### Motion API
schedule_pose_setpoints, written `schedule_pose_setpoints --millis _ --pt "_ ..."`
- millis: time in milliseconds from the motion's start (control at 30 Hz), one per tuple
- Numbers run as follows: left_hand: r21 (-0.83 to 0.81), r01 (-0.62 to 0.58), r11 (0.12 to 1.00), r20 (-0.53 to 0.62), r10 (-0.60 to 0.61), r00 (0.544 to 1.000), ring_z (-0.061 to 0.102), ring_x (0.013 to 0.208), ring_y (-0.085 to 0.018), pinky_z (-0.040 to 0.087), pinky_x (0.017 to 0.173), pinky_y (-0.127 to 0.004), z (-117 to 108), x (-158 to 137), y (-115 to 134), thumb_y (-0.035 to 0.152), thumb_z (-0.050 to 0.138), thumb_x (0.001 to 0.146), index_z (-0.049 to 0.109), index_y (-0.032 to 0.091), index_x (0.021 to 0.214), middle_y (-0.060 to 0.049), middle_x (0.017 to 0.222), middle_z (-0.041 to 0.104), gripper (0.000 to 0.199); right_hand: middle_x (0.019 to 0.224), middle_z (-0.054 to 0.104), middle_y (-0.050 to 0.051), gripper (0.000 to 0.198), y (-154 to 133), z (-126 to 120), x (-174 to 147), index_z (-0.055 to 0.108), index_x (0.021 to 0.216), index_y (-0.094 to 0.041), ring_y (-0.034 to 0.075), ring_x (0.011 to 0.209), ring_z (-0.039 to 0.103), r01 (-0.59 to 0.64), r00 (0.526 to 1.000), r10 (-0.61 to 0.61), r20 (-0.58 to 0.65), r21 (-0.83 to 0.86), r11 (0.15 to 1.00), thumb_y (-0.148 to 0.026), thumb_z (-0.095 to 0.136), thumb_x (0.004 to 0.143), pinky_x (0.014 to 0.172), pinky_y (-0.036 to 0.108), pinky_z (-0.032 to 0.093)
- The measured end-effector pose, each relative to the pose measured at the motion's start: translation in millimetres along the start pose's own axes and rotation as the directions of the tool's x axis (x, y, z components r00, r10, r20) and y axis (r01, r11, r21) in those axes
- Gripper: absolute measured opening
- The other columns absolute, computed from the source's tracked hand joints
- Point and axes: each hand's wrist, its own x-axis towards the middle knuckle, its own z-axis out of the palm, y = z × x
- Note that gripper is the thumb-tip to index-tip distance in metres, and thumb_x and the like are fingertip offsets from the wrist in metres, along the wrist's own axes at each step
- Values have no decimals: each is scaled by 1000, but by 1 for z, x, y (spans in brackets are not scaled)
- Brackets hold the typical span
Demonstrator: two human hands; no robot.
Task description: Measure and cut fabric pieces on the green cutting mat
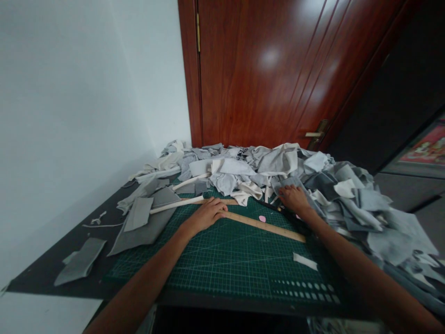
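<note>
My left hand (208, 212) is closed over the left end of a wooden ruler (266, 226), which slants across a green cutting mat (236, 260). A second strip of wood (231, 202) lies just behind that hand. My right hand (295, 199) is at the front of the scrap pile, its fingers curled on a grey fabric piece (301, 184); the fingertips are partly hidden. Black-handled scissors (279, 209) lie below this hand, partly covered by the forearm. Between the hands is a small pink piece (262, 218), perhaps tailor's chalk.
A long heap of grey and white fabric scraps (232, 169) runs along the back and right side. Folded grey cloth (81, 260) lies at the left on the dark table (41, 273). A white strip (305, 261) rests on the mat. Behind stands a brown door (250, 79).
</note>
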Motion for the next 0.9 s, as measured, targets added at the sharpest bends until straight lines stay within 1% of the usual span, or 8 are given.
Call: schedule_pose_setpoints --millis 233,467,600,667,733,833,867,900 --pt "8 -12 1000 -26 12 1000 54 111 -24 43 97 -36 1 -1 2 26 57 103 64 22 107 -6 115 65 10 104 75 20 20 -4 -10 5 71 105 -8 30 104 69 -37 999 37 -20 5 999 -17 56 96 87 36 45" --pt "17 -17 1000 -47 18 999 54 110 -23 42 96 -35 2 -3 5 24 58 102 65 22 106 -5 115 65 8 101 76 19 37 29 -53 22 74 105 -13 27 87 72 -219 947 256 -196 192 957 -26 40 102 71 31 45" --pt "3 -26 1000 -54 26 998 55 110 -24 42 96 -35 2 -2 4 22 60 101 65 22 107 -5 115 65 8 91 77 9 30 18 -49 21 77 93 -20 23 85 70 -108 978 149 -143 260 960 -35 52 97 73 27 46" --pt "0 -28 1000 -53 28 998 54 111 -24 42 96 -36 2 -3 4 21 60 100 65 22 107 -5 116 64 8 100 76 12 28 14 -43 21 77 97 -19 26 94 69 -101 977 144 -155 257 961 -37 56 94 80 30 48" --pt "0 -28 1000 -51 28 998 54 111 -24 41 97 -37 1 -4 3 20 60 100 65 22 107 -5 117 64 8 120 70 20 35 23 -39 25 73 115 -14 33 112 63 -167 937 229 -263 238 957 -33 52 96 92 39 47" --pt "3 -16 1000 -51 16 999 55 112 -24 42 97 -37 0 -6 3 21 59 101 65 22 109 -5 117 64 10 139 56 29 56 61 -38 36 56 140 -6 41 125 54 -379 760 444 -475 232 896 -37 55 93 99 49 44" --pt "4 -12 1000 -51 13 999 55 112 -24 42 96 -37 0 -7 4 23 60 101 65 23 110 -5 118 64 11 139 55 31 62 76 -37 40 53 143 -4 42 124 55 -412 752 470 -462 225 883 -39 58 91 97 50 45" --pt "0 -7 1000 -47 7 999 55 112 -24 42 96 -37 -1 -7 4 24 61 101 65 23 112 -5 118 64 12 135 57 31 60 91 -36 43 56 139 -4 42 120 57 -412 783 459 -420 202 888 -39 59 90 94 49 47"
